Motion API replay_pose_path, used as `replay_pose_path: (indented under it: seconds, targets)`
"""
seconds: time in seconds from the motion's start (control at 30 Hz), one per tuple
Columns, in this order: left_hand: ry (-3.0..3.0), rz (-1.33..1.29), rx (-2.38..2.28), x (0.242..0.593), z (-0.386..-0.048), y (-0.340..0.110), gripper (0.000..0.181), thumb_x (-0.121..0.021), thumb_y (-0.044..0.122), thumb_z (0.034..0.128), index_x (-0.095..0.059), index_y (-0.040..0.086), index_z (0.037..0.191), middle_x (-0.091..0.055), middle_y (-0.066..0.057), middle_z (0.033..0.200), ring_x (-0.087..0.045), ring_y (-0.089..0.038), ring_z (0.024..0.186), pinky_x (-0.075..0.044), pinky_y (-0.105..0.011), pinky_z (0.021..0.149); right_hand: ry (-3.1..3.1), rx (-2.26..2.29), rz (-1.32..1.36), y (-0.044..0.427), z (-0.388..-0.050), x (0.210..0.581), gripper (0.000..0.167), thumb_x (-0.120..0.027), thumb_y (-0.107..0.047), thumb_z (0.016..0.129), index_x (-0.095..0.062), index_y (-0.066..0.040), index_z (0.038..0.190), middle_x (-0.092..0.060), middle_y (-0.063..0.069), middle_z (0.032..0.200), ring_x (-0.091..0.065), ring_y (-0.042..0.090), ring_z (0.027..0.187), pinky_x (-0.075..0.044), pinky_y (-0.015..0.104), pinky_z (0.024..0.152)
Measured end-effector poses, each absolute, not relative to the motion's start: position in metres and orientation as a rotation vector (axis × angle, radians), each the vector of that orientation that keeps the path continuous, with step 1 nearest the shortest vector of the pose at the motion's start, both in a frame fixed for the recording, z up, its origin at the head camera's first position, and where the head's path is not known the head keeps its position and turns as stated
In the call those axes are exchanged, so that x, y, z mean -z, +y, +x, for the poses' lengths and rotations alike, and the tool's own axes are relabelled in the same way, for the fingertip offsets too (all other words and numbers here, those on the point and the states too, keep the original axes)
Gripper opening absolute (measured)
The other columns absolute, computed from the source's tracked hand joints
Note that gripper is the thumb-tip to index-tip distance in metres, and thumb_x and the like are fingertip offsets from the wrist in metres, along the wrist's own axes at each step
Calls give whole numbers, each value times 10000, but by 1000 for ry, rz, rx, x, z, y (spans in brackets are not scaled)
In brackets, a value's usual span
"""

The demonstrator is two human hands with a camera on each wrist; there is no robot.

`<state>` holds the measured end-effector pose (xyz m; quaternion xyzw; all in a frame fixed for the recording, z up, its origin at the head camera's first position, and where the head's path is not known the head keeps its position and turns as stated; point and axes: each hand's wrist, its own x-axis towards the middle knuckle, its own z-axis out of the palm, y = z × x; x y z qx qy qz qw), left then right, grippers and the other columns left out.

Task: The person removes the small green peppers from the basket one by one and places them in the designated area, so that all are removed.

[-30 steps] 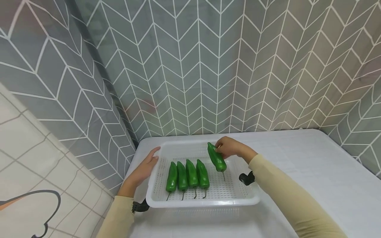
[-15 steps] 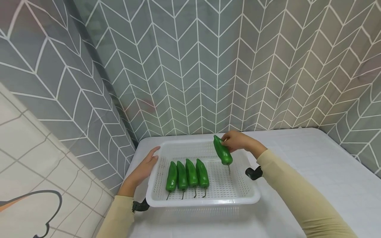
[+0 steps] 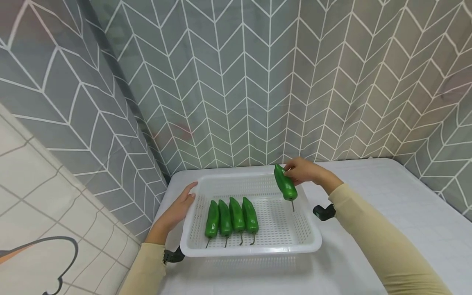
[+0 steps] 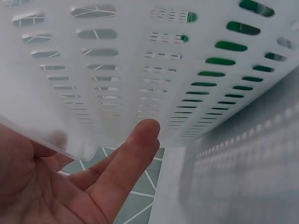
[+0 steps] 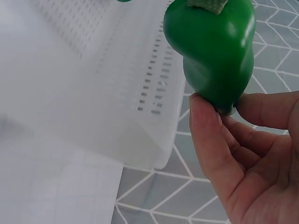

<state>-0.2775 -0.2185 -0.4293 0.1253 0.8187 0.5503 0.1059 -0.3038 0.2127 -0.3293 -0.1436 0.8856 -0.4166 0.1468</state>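
A green chili pepper [image 3: 285,183] hangs over the back right part of a white perforated plastic basket [image 3: 250,250], its thin stem pointing down. My right hand [image 3: 300,170] pinches it between thumb and fingers; in the right wrist view the fingertips grip the narrow end of the pepper [image 5: 217,51]. Four-sided in outline, the basket carries several more green peppers [image 3: 237,215], side by side left of its middle, stems toward me. My left hand [image 3: 178,209] holds the basket's left rim, with the thumb over the rim and the fingers [image 4: 128,163] against the outer wall.
The basket stands on a table with a white cloth [image 3: 380,205], which extends to the right. Behind and left hangs a grey curtain [image 3: 228,94] with white chevron lines. A white tiled wall [image 3: 55,196] is at the left.
My right hand has moved right and slightly back with the pepper, from over the basket's inside toward its right rim. The left hand and the other peppers have stayed in place.
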Motion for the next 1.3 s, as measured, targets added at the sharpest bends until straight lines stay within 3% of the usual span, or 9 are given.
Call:
replay_pose_path:
  seconds: [0.2,1.07,1.3]
  targets:
    - [2403,380,-1609,431,-283,-216,527,-278,313,1134,-126,211,1629,-483,-205,1463,-551,-349,1275,-438,-539,1044,2581,1179,-388,229,-295,325,378,-540,-55,1027,-513,224,1281,-647,286,1107,-712,322,955,-588,432,816]
    - [2404,352,-1639,432,-278,-218,509,-271,296,1136,-146,225,1625,-488,-230,1444,-600,-354,1210,-510,-506,959,2608,1145,-348,270,-288,323,397,-519,-60,1038,-478,247,1286,-646,288,1095,-704,347,971,-579,458,837]
    - [2415,357,-1631,432,-276,-218,509,-259,287,1137,-136,218,1626,-486,-220,1455,-591,-355,1227,-478,-539,1000,2602,1136,-315,281,-287,326,389,-511,-52,1038,-478,252,1278,-649,277,1075,-706,318,948,-577,461,840]
